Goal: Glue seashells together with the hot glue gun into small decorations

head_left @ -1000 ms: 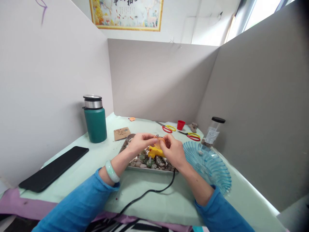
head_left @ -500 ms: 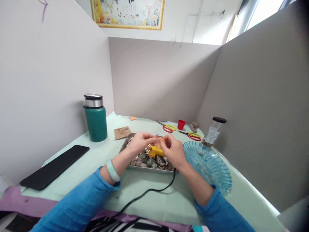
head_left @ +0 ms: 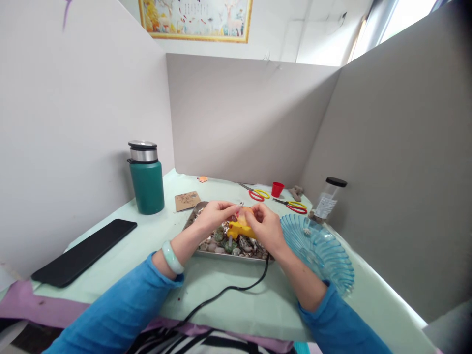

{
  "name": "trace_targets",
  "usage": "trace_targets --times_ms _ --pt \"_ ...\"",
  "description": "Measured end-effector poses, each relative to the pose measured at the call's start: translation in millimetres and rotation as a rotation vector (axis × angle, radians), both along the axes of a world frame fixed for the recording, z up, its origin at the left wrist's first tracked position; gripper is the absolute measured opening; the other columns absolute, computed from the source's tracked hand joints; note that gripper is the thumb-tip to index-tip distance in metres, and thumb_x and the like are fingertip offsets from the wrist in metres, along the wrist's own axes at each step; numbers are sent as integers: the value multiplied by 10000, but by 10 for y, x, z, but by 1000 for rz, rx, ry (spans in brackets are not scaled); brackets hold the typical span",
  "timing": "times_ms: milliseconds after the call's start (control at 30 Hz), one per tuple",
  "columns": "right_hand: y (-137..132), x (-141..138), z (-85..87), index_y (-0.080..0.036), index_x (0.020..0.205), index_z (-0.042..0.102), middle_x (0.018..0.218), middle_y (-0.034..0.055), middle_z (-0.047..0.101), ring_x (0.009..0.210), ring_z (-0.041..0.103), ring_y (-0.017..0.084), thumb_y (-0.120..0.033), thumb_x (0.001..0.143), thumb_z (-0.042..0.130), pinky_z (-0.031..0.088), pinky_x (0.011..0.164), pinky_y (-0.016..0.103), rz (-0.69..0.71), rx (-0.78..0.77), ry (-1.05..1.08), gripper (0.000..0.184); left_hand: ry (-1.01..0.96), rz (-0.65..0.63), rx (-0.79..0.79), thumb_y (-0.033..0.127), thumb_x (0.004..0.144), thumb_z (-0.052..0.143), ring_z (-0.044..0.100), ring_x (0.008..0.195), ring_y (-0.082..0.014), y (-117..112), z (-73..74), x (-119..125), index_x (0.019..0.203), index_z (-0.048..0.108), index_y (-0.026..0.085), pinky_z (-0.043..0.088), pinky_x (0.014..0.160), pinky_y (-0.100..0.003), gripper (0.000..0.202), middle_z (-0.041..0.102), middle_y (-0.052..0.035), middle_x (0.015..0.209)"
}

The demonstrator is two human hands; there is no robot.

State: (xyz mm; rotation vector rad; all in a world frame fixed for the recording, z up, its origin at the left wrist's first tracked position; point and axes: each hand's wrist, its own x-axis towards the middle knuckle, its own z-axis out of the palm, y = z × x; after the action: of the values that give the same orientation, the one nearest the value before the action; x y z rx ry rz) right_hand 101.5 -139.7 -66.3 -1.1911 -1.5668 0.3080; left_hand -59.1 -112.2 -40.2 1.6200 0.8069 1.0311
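Over a metal tray [head_left: 221,254] of shells and stones, my two hands meet at a small orange piece [head_left: 245,211]; its exact kind is hard to make out. My right hand [head_left: 267,226] pinches it between thumb and fingers. Closed at the fingertips, my left hand [head_left: 217,216] touches its left side, and a tiny shiny bit shows just above. Whether the left fingers grip that bit or the orange piece itself is unclear. Below them a yellow hot glue gun [head_left: 238,230] lies on the shells, partly covered by my right hand, its black cord [head_left: 221,293] running toward me.
A blue glass plate [head_left: 332,250] is at right, near a clear jar [head_left: 328,199]. Scissors [head_left: 256,193], pliers-like snips [head_left: 293,205] and a red cup [head_left: 277,189] lie behind. At left are a green flask [head_left: 146,184], a brown card [head_left: 187,200] and a black pad [head_left: 88,250].
The orange piece has turned slightly in my fingers, and the shiny bit above it shows a little higher. Both hands stay over the tray; the view has tilted slightly.
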Motion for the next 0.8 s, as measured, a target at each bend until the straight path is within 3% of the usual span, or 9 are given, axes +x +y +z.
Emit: trace_targets --times_ms 367,667,800 --pt "-23 -15 5 -194 725 498 585 -33 536 519 488 103 -362 806 515 369 493 204 6 20 -33 187 1 42 8 347 626 727 583 663 -128 35 -47 -9 773 655 124 458 645 -244 277 658 -32 728" --pt "-54 -11 9 -199 807 522 643 -20 572 528 496 108 -330 844 476 373 517 218 -39 78 -186 144 109 120 196 369 676 661 600 698 -161 37 -16 -13 782 677 136 459 641 -247 257 685 -52 766" --pt "-55 -14 27 -195 884 547 801 22 602 630 531 127 -317 840 499 415 583 236 -53 158 -191 138 245 233 367 351 716 617 605 697 -160 20 -31 -1 783 698 167 445 634 -236 212 698 -28 745"
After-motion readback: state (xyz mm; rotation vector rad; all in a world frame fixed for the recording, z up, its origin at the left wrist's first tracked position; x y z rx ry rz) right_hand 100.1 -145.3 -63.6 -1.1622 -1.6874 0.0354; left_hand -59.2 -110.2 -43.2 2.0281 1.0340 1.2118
